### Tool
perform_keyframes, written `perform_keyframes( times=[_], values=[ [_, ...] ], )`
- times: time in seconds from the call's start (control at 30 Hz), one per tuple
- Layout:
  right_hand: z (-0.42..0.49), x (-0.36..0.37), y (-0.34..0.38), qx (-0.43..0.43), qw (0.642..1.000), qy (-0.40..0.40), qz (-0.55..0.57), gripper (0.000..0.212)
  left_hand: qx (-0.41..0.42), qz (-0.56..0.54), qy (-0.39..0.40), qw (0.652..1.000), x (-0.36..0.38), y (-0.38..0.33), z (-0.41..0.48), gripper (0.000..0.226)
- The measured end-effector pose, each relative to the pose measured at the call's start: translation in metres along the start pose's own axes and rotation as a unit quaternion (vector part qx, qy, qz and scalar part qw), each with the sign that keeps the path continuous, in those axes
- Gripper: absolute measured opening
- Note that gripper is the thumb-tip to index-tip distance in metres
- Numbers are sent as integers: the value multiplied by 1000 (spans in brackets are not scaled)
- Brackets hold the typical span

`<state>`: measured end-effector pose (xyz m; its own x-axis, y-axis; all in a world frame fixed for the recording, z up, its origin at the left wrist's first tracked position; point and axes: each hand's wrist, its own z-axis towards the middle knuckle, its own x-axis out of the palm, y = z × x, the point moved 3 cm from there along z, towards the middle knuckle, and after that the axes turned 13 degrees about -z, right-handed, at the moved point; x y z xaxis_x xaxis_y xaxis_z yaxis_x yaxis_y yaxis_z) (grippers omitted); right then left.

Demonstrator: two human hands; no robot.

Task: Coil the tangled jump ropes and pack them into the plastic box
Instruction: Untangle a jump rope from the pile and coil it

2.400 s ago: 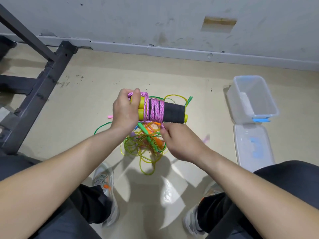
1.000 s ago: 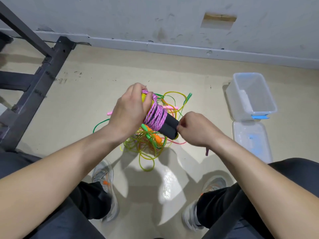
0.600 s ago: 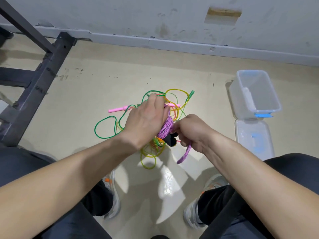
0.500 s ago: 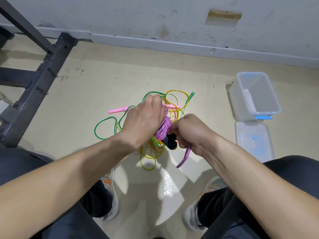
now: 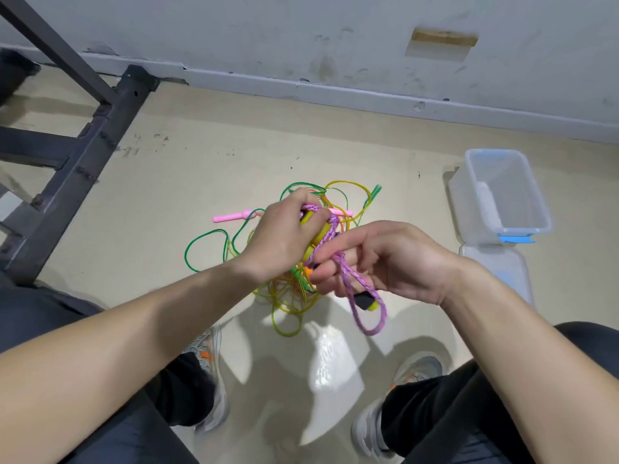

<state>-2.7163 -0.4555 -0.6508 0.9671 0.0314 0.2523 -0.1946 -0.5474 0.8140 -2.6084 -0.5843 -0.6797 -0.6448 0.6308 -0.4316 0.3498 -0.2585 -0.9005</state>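
Since half a second ago the right hand (image 5: 395,262) has loosened off the bundle and drawn away from the left hand (image 5: 284,239), pulling a slack loop (image 5: 371,329) of the purple jump rope (image 5: 346,274) out with it. Its forefinger now lies straight, pointing back at the left hand, while its lower fingers curl round the cord, and the loop hangs below them. The left hand is clenched round the far end of the paired handles (image 5: 322,233), with turns of purple cord showing just under its fingertips. The handles' long axis slants from that grip toward the person and under the right hand's fingers, where the black foam end pokes out beneath the palm. The plastic box (image 5: 522,229) stands open well apart, beyond the right hand on the side away from the left, with its lid (image 5: 492,262) lying just nearer. The right hand is therefore the nearer one for packing, but the loop probably needs tucking first. Below both hands, on the floor, the tangle of ropes (image 5: 288,296) is not yet coiled.
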Motion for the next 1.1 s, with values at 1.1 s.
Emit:
perform_keyframes(
  times=[1.1],
  values=[
    [19,-8,2,-194,939,-281,-50,16,-396,-345,78,847,5,3,-30,27]
  ],
)
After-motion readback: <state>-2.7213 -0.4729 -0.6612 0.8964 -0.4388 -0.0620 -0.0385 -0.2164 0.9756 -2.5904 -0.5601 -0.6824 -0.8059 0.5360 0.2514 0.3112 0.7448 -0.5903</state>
